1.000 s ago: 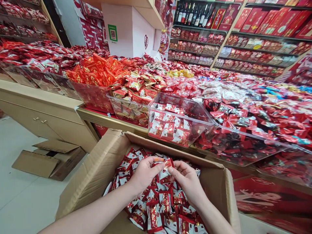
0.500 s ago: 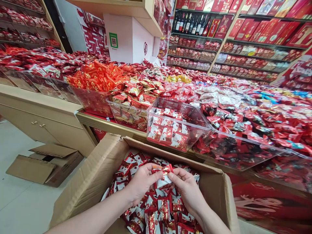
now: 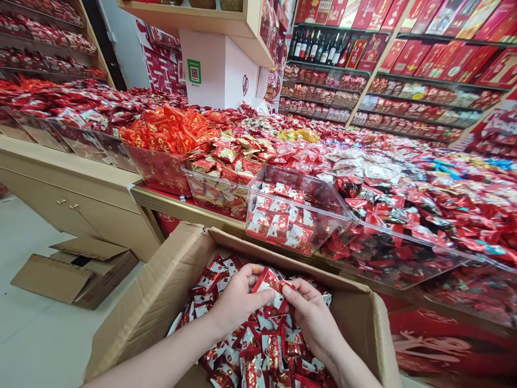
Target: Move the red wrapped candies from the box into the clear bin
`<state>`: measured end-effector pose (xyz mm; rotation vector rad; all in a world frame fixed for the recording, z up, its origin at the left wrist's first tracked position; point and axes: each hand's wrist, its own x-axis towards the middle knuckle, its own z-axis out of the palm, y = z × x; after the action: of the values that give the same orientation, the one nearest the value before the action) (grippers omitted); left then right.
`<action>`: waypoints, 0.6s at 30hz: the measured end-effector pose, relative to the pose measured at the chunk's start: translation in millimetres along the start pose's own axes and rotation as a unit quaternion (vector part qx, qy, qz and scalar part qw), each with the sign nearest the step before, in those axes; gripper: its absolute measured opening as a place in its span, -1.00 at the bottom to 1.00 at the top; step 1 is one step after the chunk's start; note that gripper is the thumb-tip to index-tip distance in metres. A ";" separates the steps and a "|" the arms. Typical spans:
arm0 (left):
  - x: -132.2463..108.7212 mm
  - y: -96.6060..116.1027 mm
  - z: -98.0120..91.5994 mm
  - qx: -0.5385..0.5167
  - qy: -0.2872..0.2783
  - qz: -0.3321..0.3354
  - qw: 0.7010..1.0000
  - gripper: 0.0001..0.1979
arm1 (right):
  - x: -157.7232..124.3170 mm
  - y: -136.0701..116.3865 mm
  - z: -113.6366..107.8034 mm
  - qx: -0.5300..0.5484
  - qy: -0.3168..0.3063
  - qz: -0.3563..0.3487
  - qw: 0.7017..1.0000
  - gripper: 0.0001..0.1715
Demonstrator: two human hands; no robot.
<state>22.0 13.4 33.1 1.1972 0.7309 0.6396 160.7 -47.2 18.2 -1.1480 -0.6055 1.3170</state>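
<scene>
Shop unchanged; both hands (image 3: 274, 310) have lifted the candy packet (image 3: 270, 280) slightly.

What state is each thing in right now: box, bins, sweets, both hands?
Big brown cardboard box: flaps open, holding many red-and-white wrapped sweets.
Red foil sweet: pinched between both hands above the pile.
Left hand: grip shut on the sweet.
Right hand: grip shut on the sweet.
Clear plastic bin: lidless, partly filled.
Small flattened cardboard box: open on the floor.
</scene>
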 end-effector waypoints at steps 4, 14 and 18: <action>-1.0 1.6 -0.6 0.082 -0.002 0.041 0.996 -0.65 | -0.8 -1.0 3.5 -0.052 0.026 -0.028 0.998 -0.66; -3.4 -1.2 2.4 -0.014 0.016 0.005 1.000 -0.66 | -0.1 1.3 2.9 -0.011 -0.004 -0.001 1.000 -0.75; -9.1 7.3 0.5 -0.002 -0.012 0.032 0.999 -0.66 | -2.4 -5.8 2.5 -0.070 -0.080 -0.029 0.994 -0.72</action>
<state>16.4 7.9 41.8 1.2262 0.6726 0.6785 160.5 -47.9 24.9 -1.1356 -0.8528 1.3419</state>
